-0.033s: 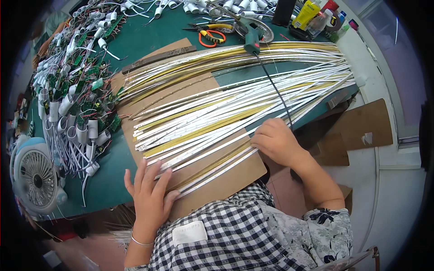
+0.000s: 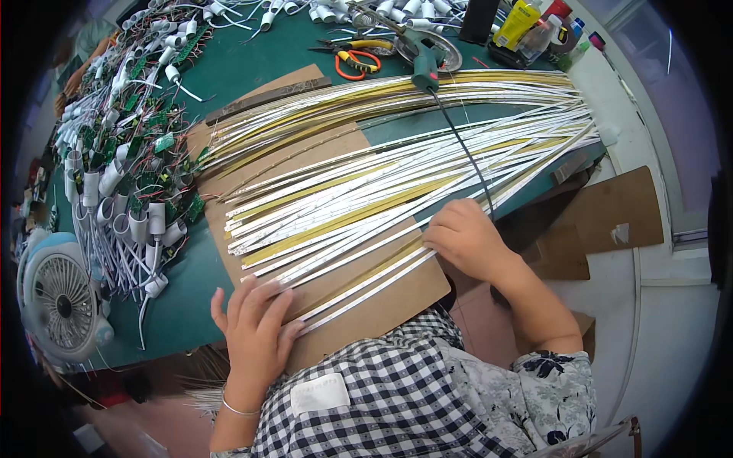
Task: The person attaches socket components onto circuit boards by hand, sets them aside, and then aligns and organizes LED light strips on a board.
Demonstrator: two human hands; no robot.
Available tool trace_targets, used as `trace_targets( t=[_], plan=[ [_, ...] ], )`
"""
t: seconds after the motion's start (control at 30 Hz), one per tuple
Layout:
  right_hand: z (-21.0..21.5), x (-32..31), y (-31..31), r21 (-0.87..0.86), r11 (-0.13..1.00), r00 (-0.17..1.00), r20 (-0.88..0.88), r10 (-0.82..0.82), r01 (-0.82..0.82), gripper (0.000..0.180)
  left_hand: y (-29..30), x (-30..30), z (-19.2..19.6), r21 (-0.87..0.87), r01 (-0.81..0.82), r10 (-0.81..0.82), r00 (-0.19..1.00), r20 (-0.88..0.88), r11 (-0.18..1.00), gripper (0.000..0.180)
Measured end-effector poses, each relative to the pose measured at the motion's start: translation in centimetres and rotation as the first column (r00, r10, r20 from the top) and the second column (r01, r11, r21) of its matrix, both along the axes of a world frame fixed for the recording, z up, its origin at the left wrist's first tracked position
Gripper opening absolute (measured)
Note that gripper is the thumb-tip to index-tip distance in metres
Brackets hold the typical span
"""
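My left hand (image 2: 256, 324) rests over the near left ends of some narrow white LED strips (image 2: 366, 295), its fingers slightly spread. At the strips' other end, my right hand (image 2: 466, 240) has thumb and fingers pinched together on them. These strips lie slantwise on a brown cardboard sheet (image 2: 405, 294) in front of me. Just beyond my hands is a broad fan of white and yellow LED strips (image 2: 343, 206), converging toward the right. My right fingers hide the strip ends they hold.
Another strip bundle (image 2: 321, 114) lies farther back beside a dark bar (image 2: 267, 101). White caps with wires and green boards (image 2: 122, 168) crowd the left, near a small fan (image 2: 65, 294). Pliers (image 2: 357, 65), a green-handled soldering iron (image 2: 425, 70) and bottles (image 2: 519, 27) stand behind; its black cord (image 2: 466, 149) crosses the strips.
My left fingers have curled in a little and shifted slightly across the strips. The near strips between my hands have moved a little apart. My right hand has barely moved.
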State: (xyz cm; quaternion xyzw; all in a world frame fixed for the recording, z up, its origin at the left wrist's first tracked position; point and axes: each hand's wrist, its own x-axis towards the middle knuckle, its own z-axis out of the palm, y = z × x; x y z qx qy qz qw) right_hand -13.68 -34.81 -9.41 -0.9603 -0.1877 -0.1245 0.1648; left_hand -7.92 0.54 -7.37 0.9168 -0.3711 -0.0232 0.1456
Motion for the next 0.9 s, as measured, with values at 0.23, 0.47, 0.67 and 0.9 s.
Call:
trace_targets(
  t=[0.23, 0.47, 0.67, 0.9],
  plan=[
    [0.1, -0.2, 0.0, -0.047, 0.999, 0.999, 0.05, -0.005, 0.007, 0.011, -1.3, -0.4, -1.1, -0.097, 0.019, -0.007, 0.992, 0.126, 0.995, 0.028],
    [0.4, -0.5, -1.3, -0.07, 0.994, 0.994, 0.079, -0.077, 0.082, 0.017, -1.8, -0.4, -1.0, -0.093, 0.022, -0.001, 0.976, 0.219, 0.995, 0.025],
    [1.1, 0.6, -1.7, -0.079, 0.996, 0.994, -0.089, -0.059, 0.052, 0.019, -1.7, -0.2, -1.4, -0.148, 0.003, 0.016, 0.992, 0.128, 0.989, 0.022],
    [1.7, 1.2, -1.7, -0.221, 0.975, 0.996, -0.081, -0.049, 0.03, 0.018, -1.6, -0.2, -1.2, -0.162, 0.031, -0.009, 0.991, 0.136, 0.986, 0.018]
  ],
)
